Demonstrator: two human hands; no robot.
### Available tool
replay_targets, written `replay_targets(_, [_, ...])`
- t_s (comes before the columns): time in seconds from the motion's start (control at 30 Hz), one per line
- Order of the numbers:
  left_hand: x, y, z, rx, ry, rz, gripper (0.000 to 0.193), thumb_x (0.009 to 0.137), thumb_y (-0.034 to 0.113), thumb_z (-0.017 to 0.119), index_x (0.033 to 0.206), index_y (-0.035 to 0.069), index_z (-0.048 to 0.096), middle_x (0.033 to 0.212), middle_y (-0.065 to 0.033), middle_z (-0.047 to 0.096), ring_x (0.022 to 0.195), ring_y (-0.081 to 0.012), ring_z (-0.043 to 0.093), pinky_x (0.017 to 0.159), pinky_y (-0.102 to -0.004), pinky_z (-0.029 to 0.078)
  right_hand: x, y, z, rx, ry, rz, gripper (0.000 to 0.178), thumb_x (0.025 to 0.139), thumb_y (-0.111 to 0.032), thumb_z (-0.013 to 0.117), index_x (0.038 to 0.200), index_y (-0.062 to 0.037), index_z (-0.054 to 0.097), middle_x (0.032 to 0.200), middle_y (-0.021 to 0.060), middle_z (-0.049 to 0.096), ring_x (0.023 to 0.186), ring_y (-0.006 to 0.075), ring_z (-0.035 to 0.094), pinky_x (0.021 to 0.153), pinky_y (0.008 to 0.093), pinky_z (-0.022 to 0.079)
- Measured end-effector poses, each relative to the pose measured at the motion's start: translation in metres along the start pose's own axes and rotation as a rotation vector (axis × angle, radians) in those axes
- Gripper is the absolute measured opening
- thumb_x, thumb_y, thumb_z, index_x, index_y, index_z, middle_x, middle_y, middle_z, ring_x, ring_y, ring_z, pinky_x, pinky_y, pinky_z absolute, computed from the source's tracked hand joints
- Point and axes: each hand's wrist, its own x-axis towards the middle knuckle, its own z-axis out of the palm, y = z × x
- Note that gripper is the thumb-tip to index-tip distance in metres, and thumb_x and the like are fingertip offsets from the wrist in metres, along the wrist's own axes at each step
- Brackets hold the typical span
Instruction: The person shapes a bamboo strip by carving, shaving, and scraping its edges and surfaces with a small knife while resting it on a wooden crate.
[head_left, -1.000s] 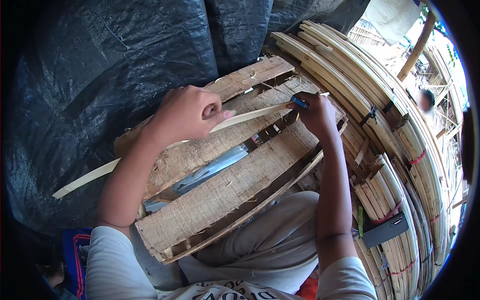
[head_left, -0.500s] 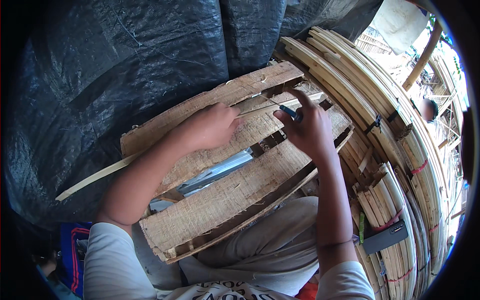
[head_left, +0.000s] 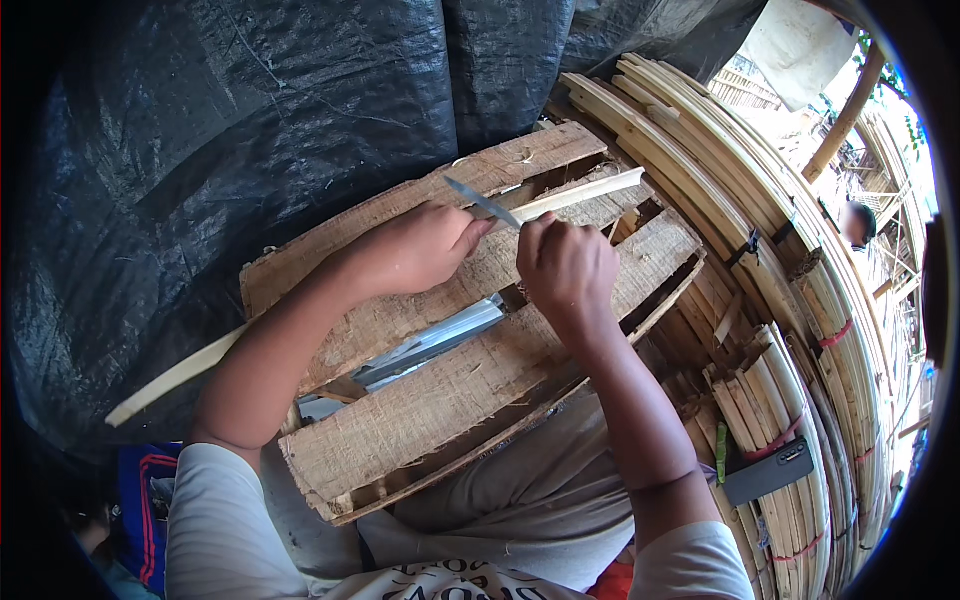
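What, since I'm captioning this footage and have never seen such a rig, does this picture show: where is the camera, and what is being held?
There is no machine here: these are a person's own bare hands. The wide fisheye camera sits on their head, looking down, so straight edges bend near the rim.

In front of them is a low surface of rough planks with gaps between. A long pale strip runs across it, its far left end jutting past the planks. The left hand grips the strip; the right hand holds a knife, its blade close to the strip. At right are stacked strips, with a dark phone lying on some.
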Motion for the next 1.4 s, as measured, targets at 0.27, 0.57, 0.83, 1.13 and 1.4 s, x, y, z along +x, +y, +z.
replay_targets(0.27, [-0.006, -0.001, 0.006, 0.08, -0.065, 0.006, 0.044, 0.111, 0.03, 0.039, 0.093, -0.002, 0.065, 0.082, -0.0194, 0.067, 0.078, -0.0342, 0.067, 0.08, -0.0457, 0.051, 0.003, 0.019, 0.004, -0.07, -0.014, -0.01, 0.053, 0.096, -0.025, 0.052, 0.048, -0.0052, 0.057, 0.042, 0.0117, 0.052, 0.036, 0.0293, 0.056, 0.035, 0.0406, 0.045])
replay_targets(0.57, [-0.008, 0.007, -0.009, -0.003, -0.056, -0.098, 0.045, 0.111, 0.031, 0.039, 0.087, 0.0, 0.062, 0.074, -0.0148, 0.062, 0.068, -0.0257, 0.06, 0.074, -0.0425, 0.049, 0.021, 0.043, -0.005, -0.027, -0.005, 0.213, 0.054, 0.097, -0.028, 0.051, 0.051, -0.0025, 0.061, 0.044, 0.0192, 0.055, 0.037, 0.0361, 0.058, 0.04, 0.0438, 0.049])
replay_targets(0.83, [-0.009, -0.004, -0.004, -0.066, 0.0, -0.057, 0.046, 0.112, 0.032, 0.039, 0.084, 0.001, 0.059, 0.067, -0.0104, 0.056, 0.062, -0.0199, 0.054, 0.068, -0.0397, 0.048, 0.034, 0.054, -0.009, -0.214, 0.111, 0.314, 0.055, 0.098, -0.031, 0.048, 0.052, -0.006, 0.064, 0.045, 0.0177, 0.057, 0.042, 0.0351, 0.062, 0.048, 0.0486, 0.053])
replay_targets(1.13, [-0.004, -0.001, -0.004, -0.086, -0.032, -0.083, 0.049, 0.112, 0.035, 0.039, 0.081, 0.002, 0.058, 0.064, -0.0073, 0.052, 0.061, -0.0182, 0.05, 0.066, -0.0391, 0.047, 0.037, 0.062, -0.002, -0.281, 0.188, 0.264, 0.057, 0.099, -0.033, 0.048, 0.052, -0.0059, 0.064, 0.046, 0.0173, 0.057, 0.042, 0.0313, 0.063, 0.043, 0.0441, 0.051])
replay_targets(1.4, [-0.001, -0.006, 0.002, -0.043, -0.002, -0.046, 0.051, 0.112, 0.035, 0.038, 0.078, 0.002, 0.056, 0.061, -0.0047, 0.049, 0.058, -0.015, 0.048, 0.064, -0.0369, 0.045, 0.029, 0.059, 0.003, -0.244, 0.112, 0.217, 0.056, 0.098, -0.032, 0.048, 0.05, -0.0064, 0.063, 0.043, 0.0137, 0.055, 0.036, 0.0279, 0.057, 0.037, 0.0422, 0.047])
